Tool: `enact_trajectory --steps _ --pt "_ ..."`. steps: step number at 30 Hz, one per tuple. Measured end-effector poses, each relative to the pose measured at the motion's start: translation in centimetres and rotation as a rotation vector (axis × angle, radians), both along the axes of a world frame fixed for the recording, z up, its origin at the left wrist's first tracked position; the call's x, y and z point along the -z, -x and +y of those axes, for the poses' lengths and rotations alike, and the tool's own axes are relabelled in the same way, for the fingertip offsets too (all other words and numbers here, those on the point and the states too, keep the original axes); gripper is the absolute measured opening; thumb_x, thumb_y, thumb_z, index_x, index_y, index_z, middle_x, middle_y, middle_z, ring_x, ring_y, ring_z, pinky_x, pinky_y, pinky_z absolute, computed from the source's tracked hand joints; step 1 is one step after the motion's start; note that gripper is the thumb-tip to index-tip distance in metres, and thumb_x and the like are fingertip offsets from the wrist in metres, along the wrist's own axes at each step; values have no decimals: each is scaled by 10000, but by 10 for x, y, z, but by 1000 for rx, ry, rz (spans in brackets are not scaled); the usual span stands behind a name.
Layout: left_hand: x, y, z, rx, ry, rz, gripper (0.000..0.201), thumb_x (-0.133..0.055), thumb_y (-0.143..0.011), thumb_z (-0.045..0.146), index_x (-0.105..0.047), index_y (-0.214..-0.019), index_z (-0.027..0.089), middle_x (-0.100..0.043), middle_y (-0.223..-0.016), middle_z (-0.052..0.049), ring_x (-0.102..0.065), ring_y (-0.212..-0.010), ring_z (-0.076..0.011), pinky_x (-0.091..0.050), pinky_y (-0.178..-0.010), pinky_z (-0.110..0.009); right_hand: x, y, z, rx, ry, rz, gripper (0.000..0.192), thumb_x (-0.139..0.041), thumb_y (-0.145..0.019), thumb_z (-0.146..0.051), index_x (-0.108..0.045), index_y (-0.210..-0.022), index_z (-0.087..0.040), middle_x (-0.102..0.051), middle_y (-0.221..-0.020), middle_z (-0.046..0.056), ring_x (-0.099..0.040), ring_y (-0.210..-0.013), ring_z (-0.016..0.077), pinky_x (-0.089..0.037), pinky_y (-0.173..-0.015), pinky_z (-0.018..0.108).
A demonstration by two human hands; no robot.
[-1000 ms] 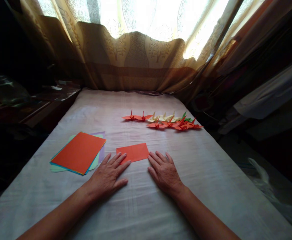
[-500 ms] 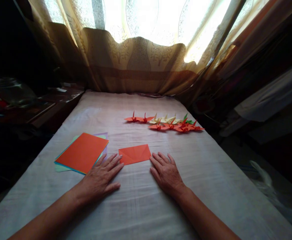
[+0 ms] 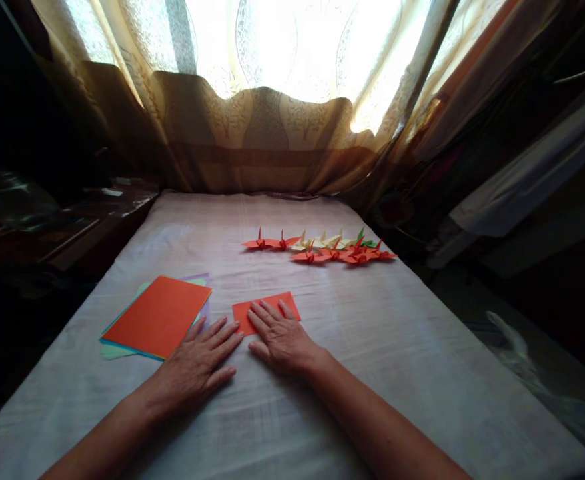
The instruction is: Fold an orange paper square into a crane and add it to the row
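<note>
A folded orange paper (image 3: 289, 301) lies flat on the cloth-covered table (image 3: 282, 433), its long side running left to right. My right hand (image 3: 283, 337) rests flat over its middle and right part, fingers extended, hiding much of it. With fingers spread, my left hand (image 3: 199, 357) lies palm down, its fingertips at the paper's left end. Close to the left fingers is a stack of coloured paper sheets (image 3: 159, 313), orange on top, with blue, green and purple edges showing beneath.
Several folded paper cranes (image 3: 329, 252) in orange, cream and green stand in rows toward the back right. A curtain (image 3: 267, 127) hangs behind the table's far edge. On the left is a dark side table (image 3: 72, 220) with a glass jar (image 3: 15, 200).
My right hand has moved left from the paper's right edge onto its top. My left hand stays nearly in place. The whole view has shifted slightly.
</note>
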State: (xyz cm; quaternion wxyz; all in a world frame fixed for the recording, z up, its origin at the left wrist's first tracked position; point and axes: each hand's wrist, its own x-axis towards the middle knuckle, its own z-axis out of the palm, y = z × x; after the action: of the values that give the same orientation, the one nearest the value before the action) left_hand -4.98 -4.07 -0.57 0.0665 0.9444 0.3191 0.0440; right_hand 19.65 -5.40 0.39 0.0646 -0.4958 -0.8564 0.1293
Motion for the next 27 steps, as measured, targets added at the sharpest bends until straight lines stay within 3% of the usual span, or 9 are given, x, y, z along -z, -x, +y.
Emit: enact_trajectory --steps 6,9,14,19,23,27 --pt "-3 1 0 9 9 -6 604 -424 -964 584 -318 -1508 344 -404 -1530 -51 -386 -1406 -310 -207 -1170 -545 6 -57 -8 141 18 -122 656 -360 -990 -557 -264 -1537 -207 -218 -1601 82 -176 -1492 238 -134 -1199 538" --pt "-6 4 3 9 18 4 570 -440 -953 592 -409 -1469 351 -437 -1514 -41 -388 -1402 -324 -224 -1160 -566 7 -74 -12 181 11 -136 647 -366 -992 -544 -276 -1534 -202 -220 -1599 88 -184 -1490 249 -140 -1196 538" --pt "-15 -3 14 -99 11 -57 419 -351 -1004 517 -650 -1246 351 -631 -1341 -2 -488 -1327 -313 -290 -1124 -592 8 -74 -15 216 -18 -80 644 -390 -986 -526 -310 -1523 -180 -243 -1594 91 -208 -1484 241 -122 -1205 525" --pt "-15 -40 32 -299 -87 -143 535 -449 -951 556 -570 -1347 216 -578 -1398 -102 -467 -1345 -313 -318 -1133 -545 7 -70 -18 274 -110 -57 666 -481 -951 -473 -342 -1511 -141 -281 -1580 145 -256 -1467 269 -203 -1190 498" --pt "-12 -64 40 -357 -44 -94 514 -563 -893 533 -606 -1294 215 -553 -1418 -127 -448 -1357 -340 -284 -1137 -585 9 -71 -19 306 -160 -42 640 -520 -930 -403 -377 -1493 -134 -308 -1570 160 -288 -1453 285 -239 -1178 490" --pt "-4 -69 38 -370 -47 -145 426 -580 -890 477 -626 -1238 235 -587 -1384 -110 -468 -1343 -324 -276 -1140 -583 12 -71 -19 313 -193 -20 626 -532 -920 -396 -396 -1485 -166 -332 -1561 159 -306 -1443 294 -252 -1168 501"
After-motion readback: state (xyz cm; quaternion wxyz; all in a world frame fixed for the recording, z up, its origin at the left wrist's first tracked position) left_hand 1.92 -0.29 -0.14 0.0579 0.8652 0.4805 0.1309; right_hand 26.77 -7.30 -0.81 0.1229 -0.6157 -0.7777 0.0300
